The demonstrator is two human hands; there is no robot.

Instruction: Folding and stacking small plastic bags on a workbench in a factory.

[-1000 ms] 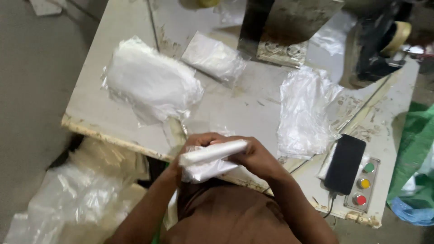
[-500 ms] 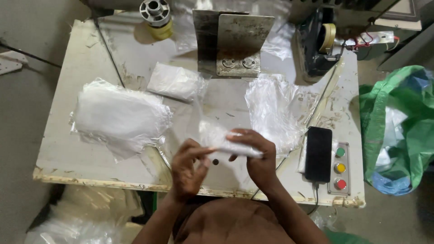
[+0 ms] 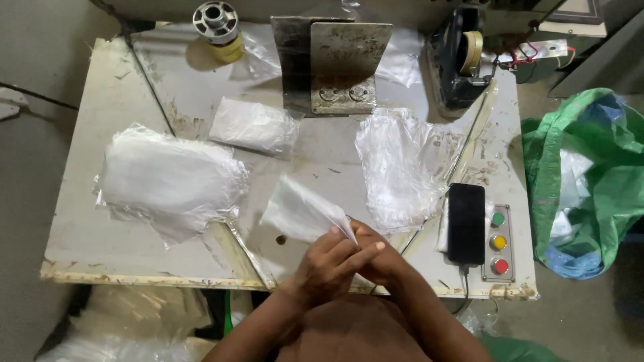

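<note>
Both my hands meet near the table's front edge. My left hand lies over my right hand, and together they grip one corner of a thin clear plastic bag that spreads out up and to the left over the table. A large pile of clear bags lies at the left. A smaller folded packet of bags sits behind it. Another loose stack of clear bags lies to the right of my hands.
A worn white table carries a metal plate fixture at the back, a spool, a tape dispenser, a black phone and a box with three coloured buttons. A green sack stands at the right.
The view has tilted up over the table. The rolled white bundle held between my hands has become a flat clear bag spread out to the left, and my hands have come together.
</note>
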